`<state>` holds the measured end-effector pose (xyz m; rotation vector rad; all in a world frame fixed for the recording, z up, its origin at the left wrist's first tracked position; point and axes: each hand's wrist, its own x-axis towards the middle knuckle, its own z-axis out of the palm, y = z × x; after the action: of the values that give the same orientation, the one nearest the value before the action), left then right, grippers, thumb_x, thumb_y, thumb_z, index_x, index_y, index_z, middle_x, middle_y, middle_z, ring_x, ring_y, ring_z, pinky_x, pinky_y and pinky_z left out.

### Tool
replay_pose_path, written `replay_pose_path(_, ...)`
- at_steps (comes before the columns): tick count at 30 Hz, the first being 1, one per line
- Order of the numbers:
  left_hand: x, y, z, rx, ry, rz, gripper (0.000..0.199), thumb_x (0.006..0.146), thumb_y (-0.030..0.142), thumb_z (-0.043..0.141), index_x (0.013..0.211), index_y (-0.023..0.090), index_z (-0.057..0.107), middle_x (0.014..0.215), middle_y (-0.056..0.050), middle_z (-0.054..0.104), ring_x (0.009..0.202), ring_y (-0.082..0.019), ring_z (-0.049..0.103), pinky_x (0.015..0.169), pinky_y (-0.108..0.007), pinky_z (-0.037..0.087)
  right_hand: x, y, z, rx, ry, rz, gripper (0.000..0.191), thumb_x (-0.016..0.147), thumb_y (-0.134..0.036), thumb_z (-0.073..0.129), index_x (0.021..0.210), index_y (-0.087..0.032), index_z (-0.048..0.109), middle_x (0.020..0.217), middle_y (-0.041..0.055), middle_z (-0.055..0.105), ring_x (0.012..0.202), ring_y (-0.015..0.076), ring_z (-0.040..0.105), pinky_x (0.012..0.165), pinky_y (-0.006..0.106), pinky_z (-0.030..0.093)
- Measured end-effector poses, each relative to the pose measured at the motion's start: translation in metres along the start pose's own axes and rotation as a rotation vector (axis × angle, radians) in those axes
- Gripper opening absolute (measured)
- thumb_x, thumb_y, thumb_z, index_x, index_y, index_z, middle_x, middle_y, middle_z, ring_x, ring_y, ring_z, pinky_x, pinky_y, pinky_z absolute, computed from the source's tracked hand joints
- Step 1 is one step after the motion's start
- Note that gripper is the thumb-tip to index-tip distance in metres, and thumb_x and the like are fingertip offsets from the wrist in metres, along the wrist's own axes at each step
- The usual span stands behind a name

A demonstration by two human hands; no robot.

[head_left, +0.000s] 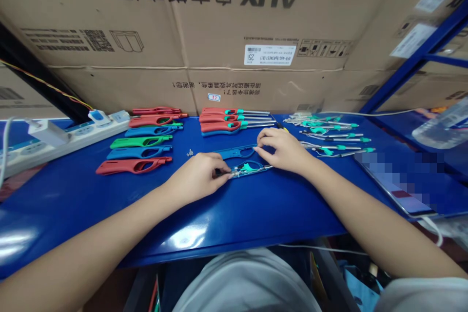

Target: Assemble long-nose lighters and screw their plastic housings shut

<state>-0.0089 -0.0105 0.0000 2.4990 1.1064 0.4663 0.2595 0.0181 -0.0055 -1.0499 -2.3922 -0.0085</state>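
Note:
My left hand (201, 178) is closed, thumb and index finger pinching the left end of an open blue gas lighter (250, 168). Green and silvery parts and thin wires lie inside that lighter, and a metal tip points right. Just beyond it is an empty blue lighter shell half (236, 152). At this shell's right end my right hand (283, 151) closes its thumb and index finger; its other fingers are curled. Several small metal screws (190, 152) lie beyond my left hand.
Coloured shell halves (141, 142) line up at left, beside a white power strip (84, 129). Several lighters with metal tubes (219, 122) lie behind my hands. Wired inner assemblies (334, 136) and a phone (397, 185) are at right. A large carton (212, 24) stands behind.

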Motion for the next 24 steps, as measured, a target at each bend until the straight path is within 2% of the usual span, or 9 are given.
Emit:
replay_pose_path(2,0.001,-0.002,-0.001,-0.019,-0.008,-0.003,0.014,0.091,0.024,0.067,0.096,0.020,0.079,0.092,-0.003,0.074,0.070,-0.014,0.066,0.068,-0.027,0.050,-0.001,0.001,-0.008,0.091,-0.070,0.028,0.022,0.094,-0.028,0.060,0.076,-0.017,0.065,0.087,0.0064,0.065,0.080,0.0180,0.060,0.076,0.033,0.047)
replay_pose_path(5,0.003,-0.005,-0.002,-0.032,-0.015,-0.023,0.013,0.090,0.025,0.068,0.095,0.021,0.080,0.090,-0.003,0.073,0.070,-0.014,0.065,0.067,-0.027,0.049,-0.003,-0.001,-0.016,0.279,-0.291,0.026,0.019,0.092,-0.029,0.063,0.078,-0.017,0.064,0.084,0.0033,0.062,0.072,0.0138,0.056,0.067,0.027,0.044)
replay_pose_path(8,0.003,-0.006,-0.004,-0.038,-0.013,-0.044,0.012,0.089,0.025,0.070,0.093,0.022,0.080,0.087,-0.002,0.073,0.068,-0.014,0.064,0.065,-0.027,0.048,-0.004,-0.003,-0.018,0.337,-0.432,0.098,0.015,0.090,-0.029,0.067,0.081,-0.018,0.062,0.079,0.0008,0.062,0.067,0.0123,0.052,0.062,0.025,0.040)
replay_pose_path(11,0.004,-0.006,-0.004,-0.041,-0.011,-0.040,0.012,0.089,0.025,0.070,0.093,0.021,0.080,0.087,-0.002,0.072,0.067,-0.013,0.064,0.065,-0.027,0.048,-0.003,-0.004,-0.015,0.357,-0.447,0.192,0.014,0.088,-0.029,0.069,0.083,-0.018,0.062,0.074,-0.0010,0.061,0.064,0.0119,0.051,0.060,0.024,0.038)
replay_pose_path(17,0.004,-0.005,-0.003,-0.007,-0.007,-0.024,0.015,0.090,0.027,0.066,0.093,0.022,0.080,0.088,-0.002,0.072,0.069,-0.015,0.065,0.066,-0.028,0.048,-0.001,-0.007,-0.014,0.299,-0.437,0.218,0.010,0.086,-0.023,0.071,0.083,-0.017,0.064,0.079,0.0009,0.065,0.069,0.0127,0.054,0.063,0.024,0.038)
replay_pose_path(21,0.002,-0.004,-0.002,0.019,-0.001,-0.025,0.017,0.091,0.030,0.064,0.094,0.023,0.079,0.090,-0.002,0.073,0.071,-0.016,0.066,0.066,-0.028,0.048,-0.003,-0.010,-0.017,0.249,-0.432,0.194,0.006,0.086,-0.020,0.069,0.083,-0.017,0.065,0.083,0.0016,0.065,0.072,0.0130,0.055,0.063,0.024,0.038)
replay_pose_path(24,0.001,-0.004,-0.002,0.035,-0.001,-0.023,0.019,0.091,0.031,0.062,0.096,0.023,0.079,0.092,-0.002,0.073,0.074,-0.017,0.067,0.067,-0.028,0.050,-0.004,-0.009,-0.015,0.249,-0.356,0.118,0.006,0.086,-0.022,0.069,0.089,-0.018,0.065,0.089,0.0022,0.065,0.072,0.0126,0.054,0.064,0.025,0.040)
